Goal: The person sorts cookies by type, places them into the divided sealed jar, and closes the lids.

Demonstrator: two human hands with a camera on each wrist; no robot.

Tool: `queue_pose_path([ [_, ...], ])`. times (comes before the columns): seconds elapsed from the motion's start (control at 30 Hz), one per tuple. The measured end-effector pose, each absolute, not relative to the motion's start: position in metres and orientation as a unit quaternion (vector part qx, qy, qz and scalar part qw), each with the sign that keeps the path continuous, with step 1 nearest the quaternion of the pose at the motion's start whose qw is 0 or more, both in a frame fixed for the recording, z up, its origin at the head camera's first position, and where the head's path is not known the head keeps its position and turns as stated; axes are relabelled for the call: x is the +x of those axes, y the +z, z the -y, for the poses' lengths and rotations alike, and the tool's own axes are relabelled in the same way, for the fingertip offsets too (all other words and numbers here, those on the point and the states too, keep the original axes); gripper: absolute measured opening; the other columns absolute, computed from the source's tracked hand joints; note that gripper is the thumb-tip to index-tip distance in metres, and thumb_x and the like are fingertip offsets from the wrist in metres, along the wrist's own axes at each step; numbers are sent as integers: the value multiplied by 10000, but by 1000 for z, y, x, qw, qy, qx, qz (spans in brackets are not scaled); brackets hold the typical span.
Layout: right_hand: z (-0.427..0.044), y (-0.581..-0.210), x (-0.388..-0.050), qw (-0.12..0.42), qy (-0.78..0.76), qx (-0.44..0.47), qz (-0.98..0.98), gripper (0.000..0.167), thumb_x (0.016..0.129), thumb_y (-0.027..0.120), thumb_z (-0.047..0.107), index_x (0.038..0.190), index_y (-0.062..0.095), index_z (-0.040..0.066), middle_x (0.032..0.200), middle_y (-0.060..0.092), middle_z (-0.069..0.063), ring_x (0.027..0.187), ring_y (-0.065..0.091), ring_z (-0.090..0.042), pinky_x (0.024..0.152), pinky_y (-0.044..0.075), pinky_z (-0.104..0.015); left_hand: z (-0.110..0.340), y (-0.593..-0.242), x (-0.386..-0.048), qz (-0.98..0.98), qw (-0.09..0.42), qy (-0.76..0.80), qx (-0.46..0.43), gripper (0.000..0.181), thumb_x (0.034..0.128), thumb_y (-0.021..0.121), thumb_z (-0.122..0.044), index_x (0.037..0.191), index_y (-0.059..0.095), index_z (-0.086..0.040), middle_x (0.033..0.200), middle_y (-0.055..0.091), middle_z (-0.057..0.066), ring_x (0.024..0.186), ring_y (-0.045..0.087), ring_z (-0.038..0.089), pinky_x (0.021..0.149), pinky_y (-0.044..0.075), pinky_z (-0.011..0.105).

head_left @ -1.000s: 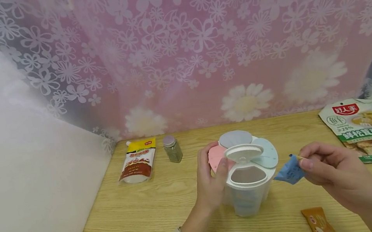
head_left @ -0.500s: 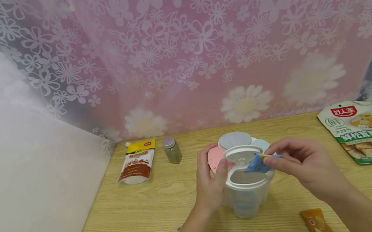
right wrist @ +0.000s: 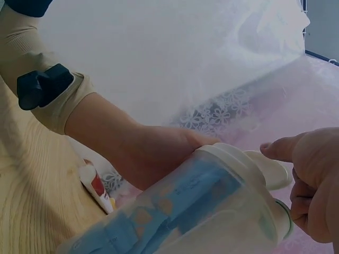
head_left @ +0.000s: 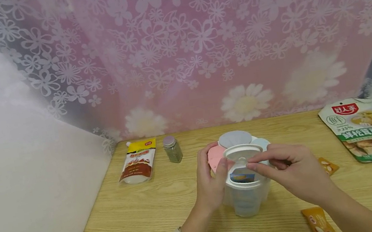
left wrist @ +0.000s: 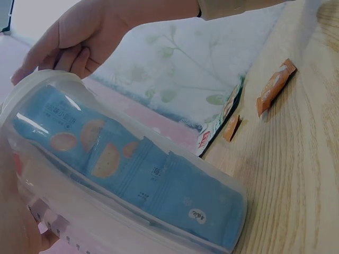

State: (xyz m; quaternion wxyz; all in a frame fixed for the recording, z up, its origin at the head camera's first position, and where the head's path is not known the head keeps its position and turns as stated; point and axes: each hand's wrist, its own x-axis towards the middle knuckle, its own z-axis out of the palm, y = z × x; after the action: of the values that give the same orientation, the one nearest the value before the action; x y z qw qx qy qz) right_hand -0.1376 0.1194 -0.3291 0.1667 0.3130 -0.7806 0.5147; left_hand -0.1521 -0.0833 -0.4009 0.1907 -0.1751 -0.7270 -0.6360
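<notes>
My left hand grips the left side of a clear container with a white rim and pink, grey and pale blue lids. Its front white lid stands raised, and a blue packet shows inside the opening. Over the right of that opening is my right hand, thumb and index finger extended near the lid's hinge, nothing visible between them. Several blue packets fill the compartment in the left wrist view. The right wrist view has the right hand beside the raised lid, other fingers curled.
One orange packet lies at the front right and another beyond the right hand. A green-and-white bag lies at the far right. At the back left are a yellow-topped pouch and a small jar.
My right hand carried the blue packet left to the container and let it go; the packet now sits inside the opening. The left hand has kept its grip.
</notes>
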Motion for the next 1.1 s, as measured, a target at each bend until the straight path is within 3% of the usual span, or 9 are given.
queue_pose_path([
  [0.33, -131, -337, -140, 120, 562, 227, 786, 146, 854, 749, 3, 954, 768, 107, 560, 262, -5, 460, 229, -179, 399, 262, -305, 80, -402, -153, 725, 188, -639, -177, 414, 1019, 500, -288, 1408, 446, -156, 1358, 481, 50, 1211, 504, 185, 1036, 443, 367],
  [0.5, -137, -343, -145, 120, 590, 158, 782, 88, 925, 695, 64, 1005, 718, 33, 628, 313, 31, 517, 275, -194, 413, 277, -318, 80, -404, -153, 722, 182, -643, -179, 413, 1024, 477, -282, 1417, 435, -163, 1368, 479, 40, 1233, 498, 190, 1065, 419, 385],
  [0.63, -138, -352, -150, 93, 577, 151, 797, 171, 951, 678, 130, 1107, 685, 61, 710, 382, 49, 531, 331, -142, 420, 315, -297, 80, -405, -152, 728, 185, -636, -178, 402, 1031, 445, -239, 1424, 424, -160, 1373, 482, 42, 1245, 502, 194, 1072, 419, 379],
  [0.8, -133, -359, -153, 43, 558, 152, 815, 300, 980, 646, 206, 1261, 583, 121, 920, 467, -38, 591, 460, -126, 506, 403, -269, 80, -404, -148, 733, 180, -638, -155, 385, 1042, 419, -201, 1424, 409, -160, 1410, 466, 35, 1279, 495, 186, 1092, 407, 342],
  [0.93, -131, -360, -151, 4, 559, 159, 814, 390, 1000, 616, 236, 1352, 478, 139, 1082, 481, -122, 687, 546, -138, 596, 470, -250, 82, -401, -146, 722, 135, -664, -140, 409, 1037, 450, -235, 1435, 373, -180, 1439, 470, 23, 1295, 500, 176, 1095, 409, 302],
  [1.1, -134, -358, -152, -33, 560, 205, 802, 591, 961, 670, 184, 1463, 359, 201, 1314, 408, -143, 848, 622, -163, 677, 535, -259, 89, -393, -147, 725, 68, -669, -148, 548, 975, 586, -311, 1450, 326, -222, 1464, 457, -7, 1314, 490, 162, 1095, 411, 312],
])
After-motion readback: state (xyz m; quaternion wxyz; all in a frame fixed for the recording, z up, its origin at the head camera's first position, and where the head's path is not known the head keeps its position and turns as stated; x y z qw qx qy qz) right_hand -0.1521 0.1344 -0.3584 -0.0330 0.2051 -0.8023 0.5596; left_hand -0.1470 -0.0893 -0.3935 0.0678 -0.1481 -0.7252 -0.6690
